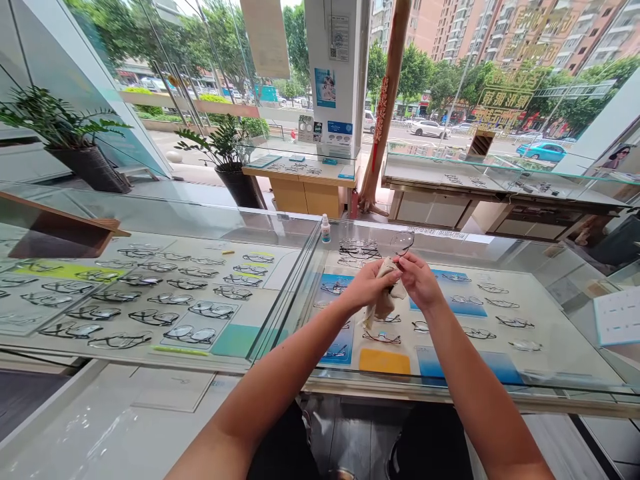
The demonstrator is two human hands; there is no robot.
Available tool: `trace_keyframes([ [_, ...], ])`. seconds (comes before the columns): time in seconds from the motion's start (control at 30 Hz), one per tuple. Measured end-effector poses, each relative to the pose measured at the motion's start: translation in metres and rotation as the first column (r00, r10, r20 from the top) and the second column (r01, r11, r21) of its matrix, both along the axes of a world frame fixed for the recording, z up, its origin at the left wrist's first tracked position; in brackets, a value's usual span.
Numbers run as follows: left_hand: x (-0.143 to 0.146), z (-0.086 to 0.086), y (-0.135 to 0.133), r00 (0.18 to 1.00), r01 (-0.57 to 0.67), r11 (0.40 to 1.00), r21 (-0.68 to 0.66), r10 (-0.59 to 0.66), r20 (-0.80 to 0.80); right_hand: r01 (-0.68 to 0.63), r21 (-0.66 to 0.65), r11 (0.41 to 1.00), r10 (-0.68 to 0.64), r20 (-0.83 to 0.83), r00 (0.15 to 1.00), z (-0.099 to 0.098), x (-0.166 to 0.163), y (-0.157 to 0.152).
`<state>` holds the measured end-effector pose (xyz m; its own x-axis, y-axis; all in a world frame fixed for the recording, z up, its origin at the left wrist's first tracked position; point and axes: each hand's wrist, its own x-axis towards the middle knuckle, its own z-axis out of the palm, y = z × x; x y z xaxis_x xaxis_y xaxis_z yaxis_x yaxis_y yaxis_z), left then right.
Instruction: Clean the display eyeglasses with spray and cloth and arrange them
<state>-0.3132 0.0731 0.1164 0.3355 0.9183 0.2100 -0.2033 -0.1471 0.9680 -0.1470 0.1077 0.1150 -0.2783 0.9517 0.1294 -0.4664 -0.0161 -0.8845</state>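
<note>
My left hand (371, 284) grips a beige cleaning cloth (384, 304), which hangs down in folds below the fingers. Close against it, my right hand (421, 281) pinches a pair of thin-rimmed eyeglasses (403, 241); a lens and rim stick up beyond the fingertips. The rest of that frame is covered by the fingers and cloth. Both hands are above the glass display counter (565, 320). A small white spray bottle (325, 230) stands upright on the glass, beyond my left hand. Beside it, several dark-framed eyeglasses (359, 252) lie in a stack.
Under the glass, rows of eyeglasses lie on both sides, with an orange card (385, 361) near the front. A second glass case (270, 227) adjoins on the left, a brown wooden piece (60, 230) on it. A white calendar-like card (619, 315) stands at the right edge.
</note>
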Motion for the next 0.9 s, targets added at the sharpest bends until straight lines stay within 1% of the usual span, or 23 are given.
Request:
trace_keyframes([
  [0.1,0.001,-0.004,0.005,0.996,-0.082,0.996,0.043,0.083,-0.023,-0.014,-0.001,1.000,0.014,-0.014,1.000,-0.002,-0.002,0.000],
  [0.23,-0.001,-0.002,0.004,0.995,-0.088,0.995,0.046,0.091,-0.052,-0.023,-0.024,0.999,0.022,-0.043,0.999,-0.001,-0.002,-0.001],
  [0.3,-0.002,0.001,0.002,0.998,-0.046,0.999,0.023,0.047,-0.044,-0.025,-0.023,0.999,0.024,-0.042,0.999,0.001,0.000,-0.001],
  [0.4,-0.003,0.003,-0.002,0.998,0.067,0.998,-0.001,-0.067,-0.017,-0.042,-0.010,0.999,0.042,-0.031,0.999,0.002,0.003,-0.001],
  [0.47,-0.003,0.004,-0.003,0.995,0.103,0.995,-0.008,-0.103,-0.003,-0.055,-0.009,0.998,0.055,-0.036,0.998,0.002,0.003,-0.001],
  [0.5,-0.002,0.003,-0.004,0.996,0.092,0.996,-0.011,-0.092,0.003,-0.058,-0.012,0.998,0.058,-0.044,0.997,0.001,0.003,-0.001],
  [0.57,0.000,0.001,-0.002,1.000,0.028,1.000,-0.006,-0.028,0.006,-0.062,-0.017,0.998,0.060,-0.061,0.996,-0.001,0.001,0.000],
  [0.67,0.003,-0.004,0.002,0.997,-0.077,0.996,0.039,0.078,-0.010,-0.053,-0.007,0.999,0.053,-0.054,0.997,-0.005,-0.001,0.001],
  [0.73,0.003,-0.006,0.005,0.992,-0.121,0.990,0.071,0.123,-0.023,-0.044,0.005,0.999,0.045,-0.037,0.998,-0.007,-0.001,0.002],
  [0.83,0.001,-0.006,0.006,0.990,-0.134,0.987,0.086,0.138,-0.039,-0.045,0.013,0.999,0.045,-0.033,0.998,-0.006,0.000,0.002],
  [0.9,-0.001,-0.003,0.004,0.995,-0.087,0.994,0.068,0.090,-0.045,-0.048,0.011,0.999,0.049,-0.035,0.998,-0.004,0.002,0.001],
])
